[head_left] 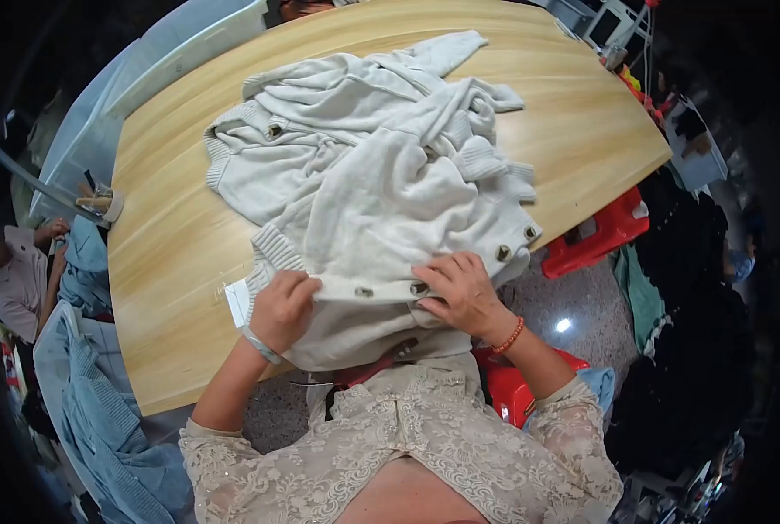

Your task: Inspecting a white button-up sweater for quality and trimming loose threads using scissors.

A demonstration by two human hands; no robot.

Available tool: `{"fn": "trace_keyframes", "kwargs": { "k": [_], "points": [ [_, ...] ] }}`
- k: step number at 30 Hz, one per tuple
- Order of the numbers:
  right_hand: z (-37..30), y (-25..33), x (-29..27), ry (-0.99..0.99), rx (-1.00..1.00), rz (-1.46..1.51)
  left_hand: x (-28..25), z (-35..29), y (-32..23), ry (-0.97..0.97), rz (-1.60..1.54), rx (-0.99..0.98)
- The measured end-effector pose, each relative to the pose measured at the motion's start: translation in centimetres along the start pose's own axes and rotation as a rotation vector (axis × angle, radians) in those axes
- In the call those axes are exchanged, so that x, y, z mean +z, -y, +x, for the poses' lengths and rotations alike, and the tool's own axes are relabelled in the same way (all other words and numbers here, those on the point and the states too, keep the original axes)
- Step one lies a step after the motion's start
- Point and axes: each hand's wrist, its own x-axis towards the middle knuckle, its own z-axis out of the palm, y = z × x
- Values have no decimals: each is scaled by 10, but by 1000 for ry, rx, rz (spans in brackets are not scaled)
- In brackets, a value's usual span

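Observation:
A cream knitted cardigan (364,210) lies rumpled on the near part of the table, its lower part hanging over the edge above my lap. Its button band runs straight between my two hands. My left hand (283,314) is closed on the band's left end, beside the ribbed edge and a white tag (236,304). At a dark button (419,287), my right hand (464,293) pinches the band with thumb and fingers. Another dark button (364,292) shows between the hands, and two more sit toward the right. Behind lies a second cream knit garment (320,96), partly covered.
The wooden table (171,288) has a rounded outline. Pale bins (180,65) stand along its left side, with blue knitwear (115,437) at lower left. A co-worker's hand (54,230) handles blue cloth. Red stools (604,234) and a dark heap (687,349) are at right.

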Motion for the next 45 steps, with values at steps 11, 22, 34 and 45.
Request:
{"fn": "trace_keyframes", "kwargs": {
  "k": [11, 22, 34, 45],
  "points": [
    [64, -152, -81, -113, 412, -444, -98, 86, 103, -471, -19, -449],
    [110, -176, -84, -42, 186, -814, -30, 56, 126, -210, 264, -347],
    [76, -149, -35, 74, 336, -305, -26, -35, 38, -27, -84, -613],
    [85, -178, -139, -273, 333, -103, -54, 4, 76, -219, -771, -684]
  ]
}}
